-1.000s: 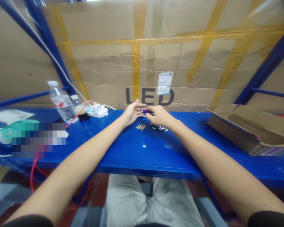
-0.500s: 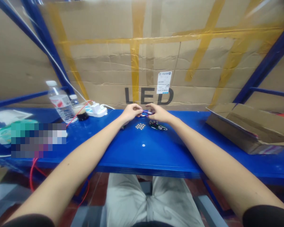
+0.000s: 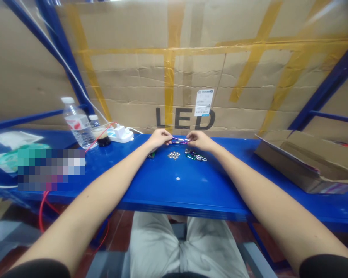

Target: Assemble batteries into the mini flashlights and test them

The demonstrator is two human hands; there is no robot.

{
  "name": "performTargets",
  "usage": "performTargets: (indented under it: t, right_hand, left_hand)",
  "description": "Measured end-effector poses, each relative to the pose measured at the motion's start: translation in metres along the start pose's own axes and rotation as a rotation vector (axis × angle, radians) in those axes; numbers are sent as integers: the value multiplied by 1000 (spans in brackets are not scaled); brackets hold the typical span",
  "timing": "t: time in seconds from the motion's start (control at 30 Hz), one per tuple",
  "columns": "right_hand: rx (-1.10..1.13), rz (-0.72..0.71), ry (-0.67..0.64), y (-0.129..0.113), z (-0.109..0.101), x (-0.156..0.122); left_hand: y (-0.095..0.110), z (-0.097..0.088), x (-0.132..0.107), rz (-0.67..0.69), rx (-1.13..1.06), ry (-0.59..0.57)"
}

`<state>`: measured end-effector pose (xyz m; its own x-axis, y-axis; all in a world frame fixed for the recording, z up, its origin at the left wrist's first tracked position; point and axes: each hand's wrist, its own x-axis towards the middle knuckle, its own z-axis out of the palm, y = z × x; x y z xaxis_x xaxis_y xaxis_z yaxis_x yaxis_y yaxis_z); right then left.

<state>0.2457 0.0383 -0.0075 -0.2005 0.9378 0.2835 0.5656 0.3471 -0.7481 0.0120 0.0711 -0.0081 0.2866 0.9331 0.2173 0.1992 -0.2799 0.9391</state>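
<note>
Both hands are stretched out over the blue table. My left hand and my right hand each pinch one end of a small purple and silver object, held level between them just above the table. Under it lies a cluster of several small silver button cells. To their right lies a little heap of dark green and silver metal pieces. A small dark piece rests beside my left wrist.
A water bottle, a smaller dark bottle and a white power strip with a red cable stand at the back left. An open cardboard box lies at the right. A taped "LED" carton walls off the back.
My left hand went from flat and open to pinching the purple object's left end. The two hands have drawn slightly apart, with the object stretched between them.
</note>
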Motion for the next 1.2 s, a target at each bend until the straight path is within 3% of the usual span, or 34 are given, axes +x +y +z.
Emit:
performTargets:
  t: [0.3,0.57,0.73,0.93,1.07,1.2]
  right_hand:
    - [-38,64,-45,7,5,9]
    - [-215,76,-46,6,6,10]
    - [-305,54,-56,6,6,11]
    - [-304,88,-31,7,1,6]
    - [-339,71,-4,2,-10,-5]
    - [-371,7,29,-5,-13,-12]
  left_hand:
    - [-10,-4,1,-47,163,-27]
    - [-11,-6,3,181,675,-37]
    - [-13,-4,5,209,812,-79]
    - [2,-28,7,188,916,-66]
    - [27,-56,0,8,854,-465]
    - [42,-68,-9,-158,844,-599]
